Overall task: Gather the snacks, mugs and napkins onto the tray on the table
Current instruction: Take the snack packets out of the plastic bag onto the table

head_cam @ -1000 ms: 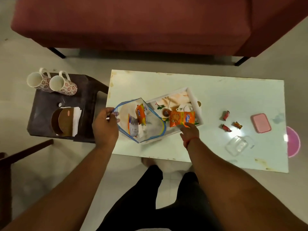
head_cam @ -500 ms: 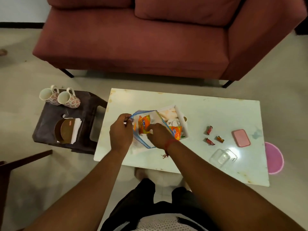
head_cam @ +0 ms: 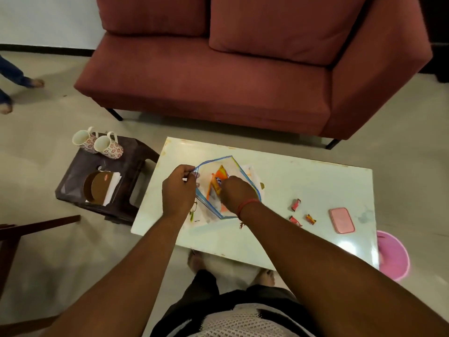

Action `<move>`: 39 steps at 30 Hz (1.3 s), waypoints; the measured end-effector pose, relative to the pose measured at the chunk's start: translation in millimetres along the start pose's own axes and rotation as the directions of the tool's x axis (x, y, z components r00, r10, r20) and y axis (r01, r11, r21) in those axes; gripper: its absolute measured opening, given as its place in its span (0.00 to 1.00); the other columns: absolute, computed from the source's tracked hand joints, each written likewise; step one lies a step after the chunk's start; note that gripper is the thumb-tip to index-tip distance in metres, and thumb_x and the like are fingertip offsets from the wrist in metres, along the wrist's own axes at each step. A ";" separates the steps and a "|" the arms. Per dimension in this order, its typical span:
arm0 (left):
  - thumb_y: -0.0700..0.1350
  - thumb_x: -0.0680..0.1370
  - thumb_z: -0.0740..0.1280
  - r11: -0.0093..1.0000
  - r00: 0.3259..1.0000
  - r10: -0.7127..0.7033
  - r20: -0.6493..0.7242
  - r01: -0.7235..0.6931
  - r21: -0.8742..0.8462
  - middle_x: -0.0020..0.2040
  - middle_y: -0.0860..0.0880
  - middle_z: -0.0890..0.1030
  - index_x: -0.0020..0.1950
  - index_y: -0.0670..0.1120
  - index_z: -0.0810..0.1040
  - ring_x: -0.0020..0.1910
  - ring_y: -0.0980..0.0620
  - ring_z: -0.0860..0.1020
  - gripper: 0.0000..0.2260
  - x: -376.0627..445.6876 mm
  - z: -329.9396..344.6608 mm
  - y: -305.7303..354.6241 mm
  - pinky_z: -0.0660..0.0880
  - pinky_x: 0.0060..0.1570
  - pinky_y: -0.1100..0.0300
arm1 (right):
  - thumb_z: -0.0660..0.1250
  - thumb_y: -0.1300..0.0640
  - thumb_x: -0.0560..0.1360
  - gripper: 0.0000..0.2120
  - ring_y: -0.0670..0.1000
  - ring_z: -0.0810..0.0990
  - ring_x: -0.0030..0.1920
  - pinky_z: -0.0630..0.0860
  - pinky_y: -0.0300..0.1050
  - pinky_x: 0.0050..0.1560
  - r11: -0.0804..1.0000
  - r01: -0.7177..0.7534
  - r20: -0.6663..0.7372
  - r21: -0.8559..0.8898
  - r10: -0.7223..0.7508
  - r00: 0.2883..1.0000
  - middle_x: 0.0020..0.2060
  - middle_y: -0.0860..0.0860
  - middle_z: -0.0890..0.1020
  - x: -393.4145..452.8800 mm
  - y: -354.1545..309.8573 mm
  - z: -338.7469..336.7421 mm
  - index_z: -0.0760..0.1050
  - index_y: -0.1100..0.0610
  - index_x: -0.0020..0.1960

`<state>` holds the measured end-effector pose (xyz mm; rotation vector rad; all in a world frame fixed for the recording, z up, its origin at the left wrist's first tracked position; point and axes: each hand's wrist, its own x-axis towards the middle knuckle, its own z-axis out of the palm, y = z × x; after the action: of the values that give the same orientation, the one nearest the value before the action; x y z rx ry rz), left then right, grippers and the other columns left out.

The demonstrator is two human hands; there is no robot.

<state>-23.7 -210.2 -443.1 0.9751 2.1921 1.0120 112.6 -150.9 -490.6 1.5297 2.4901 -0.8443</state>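
Note:
My left hand pinches the rim of a clear zip bag with a blue edge, held open over the tray on the white table. My right hand reaches into the bag and closes on an orange snack packet. The tray is mostly hidden under the bag and my hands. Three small wrapped candies lie on the table to the right. Two floral mugs lie on a dark stool at the left, beside a stack of white napkins in a brown holder.
A pink case lies at the table's right end, with a pink bin on the floor beyond it. A red sofa stands behind the table. Another person's feet are at the far left. A wooden chair edge is at lower left.
My right hand left the orange packet on the tray and went into the bag. The bag was raised and turned over the tray. The head camera tilted up, showing more sofa.

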 end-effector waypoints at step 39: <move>0.42 0.81 0.64 0.976 0.971 -0.199 0.132 0.209 -0.065 0.48 0.50 0.84 0.52 0.50 0.79 0.43 0.49 0.85 0.05 104.2 -52.4 -90.0 0.82 0.47 0.42 | 0.60 0.60 0.75 0.13 0.56 0.81 0.50 0.79 0.55 0.53 0.276 -0.137 -0.136 0.951 0.777 0.615 0.46 0.50 0.82 58.5 -17.1 102.5 0.76 0.42 0.43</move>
<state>-157.7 -191.4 -501.6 0.7394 2.0829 0.9091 49.2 -162.0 -591.0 3.1472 1.3625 -1.9442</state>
